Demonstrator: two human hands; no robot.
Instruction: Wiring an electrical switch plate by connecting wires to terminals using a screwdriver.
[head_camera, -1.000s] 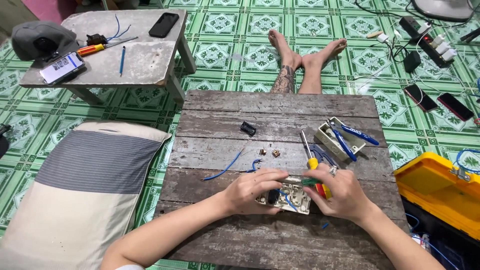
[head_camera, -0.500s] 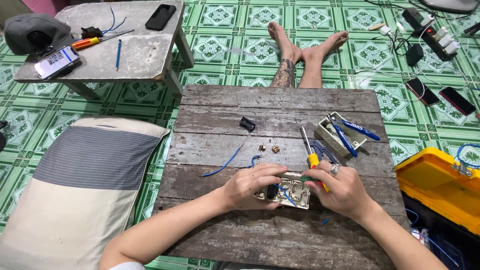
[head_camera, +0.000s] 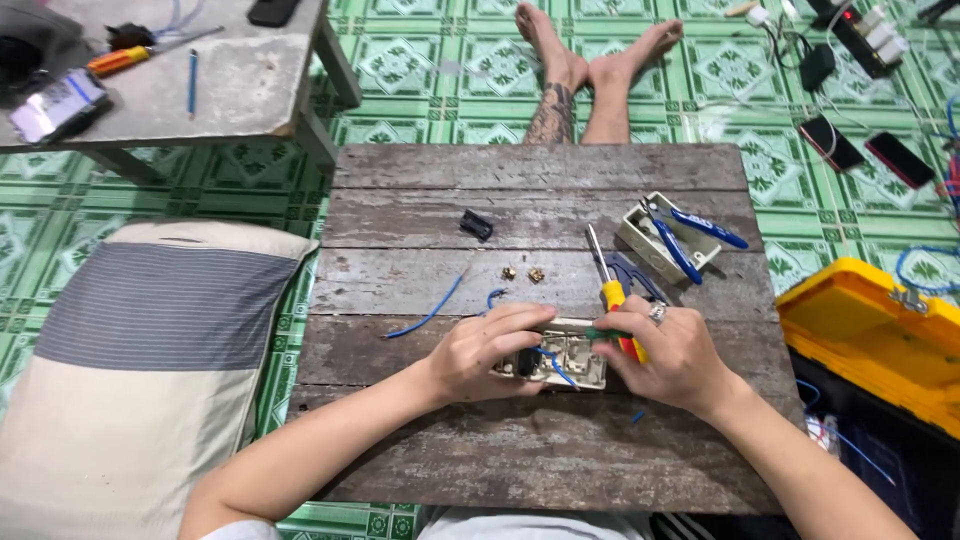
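My left hand (head_camera: 488, 352) grips the left side of a white electrical switch plate (head_camera: 572, 362) that lies back-up on the wooden table (head_camera: 540, 200). Short blue wires show in the plate's back. My right hand (head_camera: 672, 358), with a ring on one finger, pinches a thin green-handled tool (head_camera: 603, 333) whose tip points into the plate. A yellow and red screwdriver (head_camera: 606, 282) lies on the boards and runs under my right hand.
On the table lie a loose blue wire (head_camera: 428, 316), two brass bits (head_camera: 523, 273), a small black part (head_camera: 476, 224) and a white box (head_camera: 640, 232) with blue pliers (head_camera: 700, 228). A yellow toolbox (head_camera: 880, 335) stands right, a striped pillow (head_camera: 130, 370) left. Another person's feet (head_camera: 585, 60) rest beyond the table.
Both hands stay on the switch plate; the left fingers have closed further over its top edge. The view has tilted down a little.
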